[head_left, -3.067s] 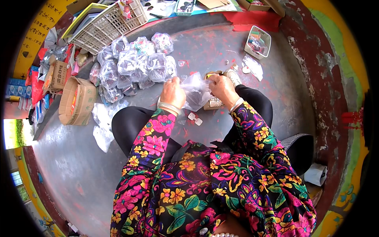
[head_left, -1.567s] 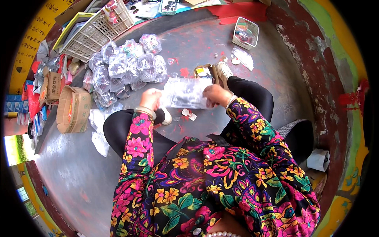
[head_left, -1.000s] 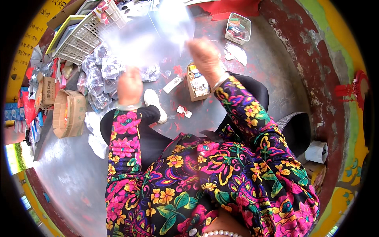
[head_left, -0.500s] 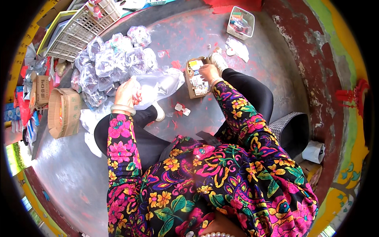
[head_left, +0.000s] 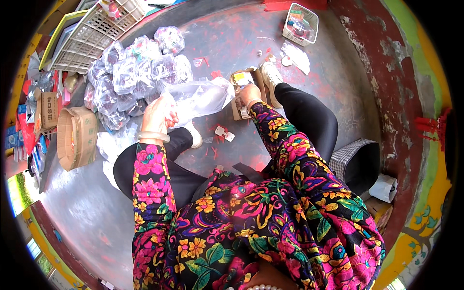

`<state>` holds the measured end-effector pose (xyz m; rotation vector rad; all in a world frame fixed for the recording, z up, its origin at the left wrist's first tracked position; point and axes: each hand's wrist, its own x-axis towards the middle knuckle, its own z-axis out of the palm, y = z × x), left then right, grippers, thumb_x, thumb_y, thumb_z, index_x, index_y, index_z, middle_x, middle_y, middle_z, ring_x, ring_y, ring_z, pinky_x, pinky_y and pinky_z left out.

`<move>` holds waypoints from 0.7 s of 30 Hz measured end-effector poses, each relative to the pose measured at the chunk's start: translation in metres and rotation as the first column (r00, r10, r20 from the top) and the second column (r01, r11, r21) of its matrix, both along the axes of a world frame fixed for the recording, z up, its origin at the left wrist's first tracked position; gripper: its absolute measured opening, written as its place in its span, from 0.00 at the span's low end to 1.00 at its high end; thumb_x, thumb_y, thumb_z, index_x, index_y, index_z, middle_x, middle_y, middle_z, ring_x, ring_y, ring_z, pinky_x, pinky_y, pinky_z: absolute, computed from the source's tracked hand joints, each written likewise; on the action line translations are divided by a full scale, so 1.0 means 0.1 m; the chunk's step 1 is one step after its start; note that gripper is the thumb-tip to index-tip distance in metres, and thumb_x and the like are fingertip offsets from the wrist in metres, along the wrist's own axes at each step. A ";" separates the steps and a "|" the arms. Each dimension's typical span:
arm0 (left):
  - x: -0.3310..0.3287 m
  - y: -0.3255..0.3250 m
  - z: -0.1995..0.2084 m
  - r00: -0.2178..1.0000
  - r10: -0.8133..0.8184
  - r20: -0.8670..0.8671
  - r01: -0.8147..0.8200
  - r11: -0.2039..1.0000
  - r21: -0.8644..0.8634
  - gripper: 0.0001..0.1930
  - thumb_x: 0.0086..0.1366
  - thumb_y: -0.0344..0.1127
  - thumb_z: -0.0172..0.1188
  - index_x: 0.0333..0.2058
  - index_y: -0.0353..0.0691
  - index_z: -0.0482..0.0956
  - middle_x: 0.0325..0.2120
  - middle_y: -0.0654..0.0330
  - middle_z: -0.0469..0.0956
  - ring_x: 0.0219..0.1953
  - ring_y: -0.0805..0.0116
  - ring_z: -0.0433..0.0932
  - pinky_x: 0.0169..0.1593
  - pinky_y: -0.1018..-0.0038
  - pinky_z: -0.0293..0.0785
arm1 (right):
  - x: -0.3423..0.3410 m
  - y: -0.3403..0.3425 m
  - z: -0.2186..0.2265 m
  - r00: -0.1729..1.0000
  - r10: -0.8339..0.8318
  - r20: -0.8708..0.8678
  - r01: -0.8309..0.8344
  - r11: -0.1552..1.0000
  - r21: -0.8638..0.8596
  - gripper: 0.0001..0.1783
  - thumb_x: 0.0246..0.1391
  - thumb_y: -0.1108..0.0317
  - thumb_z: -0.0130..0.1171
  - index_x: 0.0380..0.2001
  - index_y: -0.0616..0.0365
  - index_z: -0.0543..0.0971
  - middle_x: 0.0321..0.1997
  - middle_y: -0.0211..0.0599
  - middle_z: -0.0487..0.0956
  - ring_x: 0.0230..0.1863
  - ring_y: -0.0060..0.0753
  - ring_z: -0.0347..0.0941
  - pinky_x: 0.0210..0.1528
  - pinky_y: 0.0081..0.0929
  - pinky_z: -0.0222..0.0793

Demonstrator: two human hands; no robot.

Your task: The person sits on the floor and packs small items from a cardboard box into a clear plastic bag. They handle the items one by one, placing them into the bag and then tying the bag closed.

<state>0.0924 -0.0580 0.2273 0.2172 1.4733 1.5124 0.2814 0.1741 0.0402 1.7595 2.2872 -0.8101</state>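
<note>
My left hand (head_left: pixel 157 117) is closed on the edge of a clear plastic bag (head_left: pixel 203 100), which stretches out to the right above the floor. The bag's far end reaches the side of a small open cardboard box (head_left: pixel 240 115). My right hand (head_left: pixel 250 93) is over the box, its back toward me. Its fingers point down among the small packaged items inside, and the hand hides most of them. Between my legs, two small white tags (head_left: pixel 224 133) lie on the floor.
A heap of filled clear bags (head_left: pixel 133 79) lies at the far left, with a white plastic crate (head_left: pixel 92 36) behind it. An opened carton (head_left: pixel 78 138) stands at left. Far right are a small basket (head_left: pixel 300 25) and a white plastic wrapper (head_left: pixel 296 57).
My right hand has moved left and a little nearer, lower over the box contents. The bag in my left hand has shifted slightly right and spread at its far end.
</note>
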 end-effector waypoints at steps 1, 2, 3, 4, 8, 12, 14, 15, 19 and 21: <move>0.00 0.02 0.00 1.000 -0.008 -0.015 0.009 1.000 0.007 0.15 0.60 0.44 0.47 0.25 0.35 0.70 0.12 0.62 0.68 0.10 0.73 0.67 0.11 0.83 0.59 | 0.05 0.03 0.00 0.995 0.074 0.060 -0.080 0.991 0.106 0.11 0.40 0.65 0.54 0.26 0.59 0.78 0.32 0.46 0.76 0.37 0.39 0.73 0.39 0.29 0.68; 0.01 0.03 0.01 0.999 -0.017 -0.031 0.017 1.000 0.013 0.15 0.60 0.44 0.47 0.26 0.35 0.70 0.12 0.62 0.68 0.10 0.73 0.67 0.11 0.83 0.59 | 0.09 0.05 0.00 0.982 0.140 0.128 -0.164 0.965 0.203 0.08 0.37 0.65 0.56 0.23 0.56 0.79 0.30 0.42 0.77 0.34 0.36 0.74 0.37 0.27 0.69; 0.01 0.04 0.01 0.999 -0.025 -0.046 0.026 0.999 0.019 0.15 0.60 0.44 0.47 0.26 0.36 0.70 0.12 0.61 0.68 0.10 0.73 0.67 0.11 0.83 0.59 | 0.15 0.10 0.02 0.963 0.178 0.202 -0.216 0.959 0.184 0.08 0.36 0.65 0.57 0.22 0.55 0.79 0.28 0.39 0.77 0.32 0.34 0.75 0.35 0.25 0.70; -0.01 -0.02 -0.01 0.999 -0.014 -0.047 0.014 1.000 0.006 0.15 0.60 0.44 0.47 0.26 0.36 0.70 0.11 0.61 0.68 0.10 0.72 0.67 0.10 0.83 0.59 | 0.11 -0.02 0.35 0.933 0.241 0.268 -0.288 0.946 0.151 0.08 0.35 0.64 0.58 0.21 0.54 0.80 0.26 0.36 0.77 0.30 0.32 0.75 0.34 0.23 0.70; -0.04 0.06 -0.04 0.997 -0.047 -0.054 0.047 0.999 -0.010 0.15 0.61 0.43 0.46 0.27 0.36 0.70 0.11 0.61 0.68 0.10 0.72 0.68 0.10 0.83 0.59 | 0.44 0.31 0.22 0.643 -0.384 -0.662 0.007 0.868 -0.496 0.02 0.43 0.75 0.51 0.21 0.63 0.72 0.18 0.42 0.73 0.18 0.34 0.73 0.17 0.25 0.69; -0.02 0.10 -0.07 0.997 -0.053 -0.060 0.050 0.997 -0.050 0.17 0.61 0.45 0.44 0.26 0.36 0.70 0.11 0.59 0.69 0.09 0.72 0.69 0.09 0.82 0.59 | 0.39 0.05 1.06 0.430 -0.574 -0.697 0.172 0.810 -0.561 0.03 0.42 0.73 0.52 0.24 0.59 0.73 0.19 0.34 0.74 0.19 0.26 0.71 0.20 0.18 0.65; 0.01 0.12 -0.10 0.997 -0.067 -0.047 0.064 0.996 -0.062 0.17 0.61 0.45 0.44 0.27 0.36 0.70 0.11 0.59 0.69 0.09 0.71 0.69 0.09 0.82 0.60 | 0.37 -0.08 1.31 0.401 -0.571 -0.717 0.127 0.809 -0.574 0.04 0.42 0.72 0.52 0.25 0.60 0.73 0.20 0.34 0.74 0.19 0.25 0.71 0.21 0.18 0.65; 0.01 0.11 -0.12 0.997 -0.069 -0.041 0.066 0.995 -0.072 0.17 0.61 0.46 0.44 0.27 0.36 0.70 0.11 0.59 0.69 0.10 0.71 0.69 0.09 0.82 0.60 | 0.33 -0.16 1.46 0.388 -0.570 -0.724 0.098 0.807 -0.583 0.04 0.42 0.72 0.53 0.25 0.60 0.73 0.20 0.33 0.74 0.19 0.24 0.71 0.21 0.18 0.65; 0.06 0.14 -0.21 0.988 -0.152 0.035 0.154 0.987 -0.055 0.17 0.61 0.46 0.43 0.31 0.35 0.69 0.12 0.57 0.70 0.11 0.69 0.71 0.10 0.82 0.62 | 0.18 -0.50 1.74 0.525 -0.588 -0.615 -0.010 0.718 -0.696 0.04 0.43 0.72 0.52 0.24 0.60 0.73 0.19 0.32 0.73 0.16 0.21 0.69 0.19 0.16 0.63; 0.10 0.15 -0.20 0.985 -0.165 0.049 0.168 0.983 -0.077 0.17 0.61 0.46 0.43 0.32 0.35 0.69 0.13 0.57 0.70 0.11 0.69 0.71 0.11 0.82 0.62 | 0.09 -0.65 1.68 0.578 -0.622 -0.527 -0.023 0.634 -0.773 0.03 0.43 0.72 0.52 0.22 0.60 0.72 0.17 0.32 0.73 0.16 0.21 0.68 0.16 0.16 0.62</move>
